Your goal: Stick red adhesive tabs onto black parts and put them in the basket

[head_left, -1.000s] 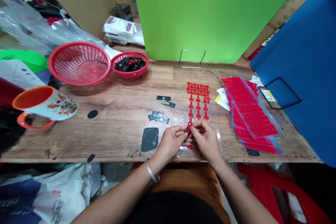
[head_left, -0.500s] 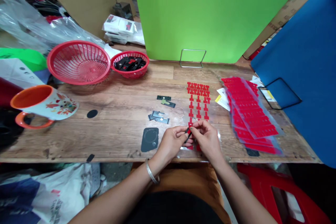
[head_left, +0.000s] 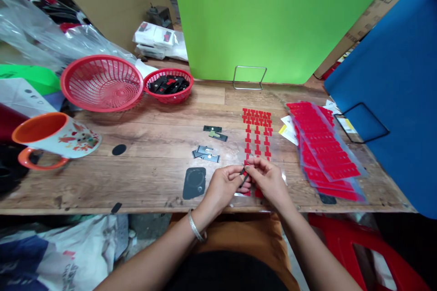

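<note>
My left hand (head_left: 223, 190) is closed on a small flat black strip (head_left: 243, 179), which is tilted between its fingers. At the strip's upper end, the thumb and fingertips of my right hand (head_left: 268, 181) pinch together. A bit of red shows on the strip there, partly hidden by the fingers. Both hands are over the lower part of a clear sheet of red T-shaped stickers (head_left: 257, 140), whose nearest rows they cover. Left of the sheet lie several dark flat strips (head_left: 209, 154), and two more strips (head_left: 218, 136) lie farther back, one with a greenish T shape on it.
Red sticker sheets (head_left: 327, 145) are piled at right. A small red basket (head_left: 170, 95) holds black pieces beside a larger red basket (head_left: 102, 82). An orange-and-white mug (head_left: 77, 138) stands at left. Green (head_left: 287, 18) and blue boards (head_left: 382, 77) rise behind wire stands (head_left: 250, 67).
The fingers have shifted slightly on the black strip, and red now shows against it. Both hands remain in nearly the same place. The whole view has moved a little.
</note>
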`<control>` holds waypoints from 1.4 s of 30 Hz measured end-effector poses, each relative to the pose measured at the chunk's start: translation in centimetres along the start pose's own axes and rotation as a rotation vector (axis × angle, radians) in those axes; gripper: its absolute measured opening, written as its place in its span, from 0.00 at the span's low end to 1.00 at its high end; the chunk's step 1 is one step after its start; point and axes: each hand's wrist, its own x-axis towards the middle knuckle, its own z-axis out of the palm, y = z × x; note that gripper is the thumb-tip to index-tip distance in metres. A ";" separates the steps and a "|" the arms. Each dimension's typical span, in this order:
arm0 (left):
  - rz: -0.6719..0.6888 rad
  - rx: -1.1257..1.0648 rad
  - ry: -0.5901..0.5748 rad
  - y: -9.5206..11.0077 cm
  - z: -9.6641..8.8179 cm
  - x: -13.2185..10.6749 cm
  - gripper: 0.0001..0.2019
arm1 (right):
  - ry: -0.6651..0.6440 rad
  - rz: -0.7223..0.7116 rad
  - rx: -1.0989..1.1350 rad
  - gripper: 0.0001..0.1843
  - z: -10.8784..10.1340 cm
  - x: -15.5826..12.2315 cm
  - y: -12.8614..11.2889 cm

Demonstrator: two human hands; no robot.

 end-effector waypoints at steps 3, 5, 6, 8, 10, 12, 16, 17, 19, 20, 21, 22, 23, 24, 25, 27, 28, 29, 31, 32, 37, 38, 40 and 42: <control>0.001 0.002 -0.014 0.2 0.0 -0.1 0.12 | -0.014 0.020 -0.048 0.13 -0.1 0.2 0.2; -0.005 -0.002 -0.025 0.4 0.1 -0.1 0.12 | -0.017 0.031 -0.040 0.15 -0.1 0.2 0.4; -0.013 -0.005 -0.027 0.5 0.1 -0.1 0.13 | -0.021 0.043 -0.029 0.16 -0.2 0.3 0.5; -0.029 -0.010 -0.029 0.7 0.2 -0.2 0.13 | -0.031 0.072 -0.004 0.20 -0.3 0.3 0.7; -0.036 -0.009 -0.029 0.6 0.2 -0.1 0.13 | -0.064 0.091 0.020 0.21 -0.4 0.4 0.8; -0.030 -0.003 -0.026 0.5 0.1 0.0 0.14 | -0.106 0.099 0.036 0.17 -0.6 0.3 0.9; 0.006 0.016 -0.037 -0.1 -0.2 0.1 0.16 | -0.109 0.084 0.017 0.17 -0.6 0.2 1.1; 0.014 0.019 -0.052 -0.1 -0.2 0.0 0.16 | -0.100 0.080 0.003 0.18 -0.6 0.2 1.2; 0.029 0.021 -0.104 -0.1 -0.3 -0.2 0.16 | -0.092 0.075 -0.017 0.18 -0.5 0.1 1.5; 0.034 0.024 -0.138 0.0 -0.3 -0.4 0.16 | -0.094 0.072 -0.030 0.19 -0.4 0.1 1.6; 0.032 0.029 -0.166 0.2 -0.3 -0.5 0.16 | -0.093 0.069 -0.036 0.20 -0.3 0.1 1.6; 0.024 0.033 -0.184 0.5 -0.3 -0.6 0.17 | -0.088 0.069 -0.039 0.22 -0.3 0.0 1.7; 0.017 0.037 -0.185 0.9 -0.4 -0.7 0.17 | -0.077 0.076 -0.032 0.24 -0.2 0.0 1.7; 0.018 0.042 -0.165 1.5 -0.7 -0.6 0.18 | -0.063 0.089 -0.010 0.25 -0.1 -0.1 1.7; 0.037 0.047 -0.122 2.2 -1.1 -0.4 0.18 | -0.048 0.103 0.021 0.25 0.0 -0.2 1.7; 0.129 0.078 -0.005 4.5 -2.5 0.6 0.17 | -0.018 0.126 0.079 0.25 0.1 -0.3 1.7; 0.209 0.108 0.073 5.9 -3.5 1.3 0.17 | -0.010 0.127 0.091 0.26 0.1 -0.4 1.7; 0.271 0.160 0.138 7.6 -4.7 2.2 0.16 | -0.006 0.122 0.087 0.26 0.1 -0.4 1.7; 0.457 0.315 0.328 11.5 -7.5 4.2 0.14 | -0.012 0.103 0.044 0.26 0.2 -0.4 1.8; 0.554 0.420 0.460 13.5 -8.9 5.2 0.14 | -0.020 0.096 0.022 0.25 0.2 -0.4 1.9; 0.699 0.531 0.711 21.7 -14.3 8.7 0.15 | -0.041 0.092 -0.026 0.26 0.4 -0.3 1.9; 0.720 0.553 0.733 22.6 -14.8 9.0 0.17 | -0.042 0.092 -0.032 0.26 0.5 -0.3 1.8; 0.769 0.651 0.777 23.3 -15.0 9.0 0.19 | -0.038 0.091 -0.048 0.26 0.5 -0.3 1.7; 0.796 0.843 0.767 22.6 -14.6 8.8 0.17 | -0.033 0.092 -0.065 0.26 0.5 -0.2 1.7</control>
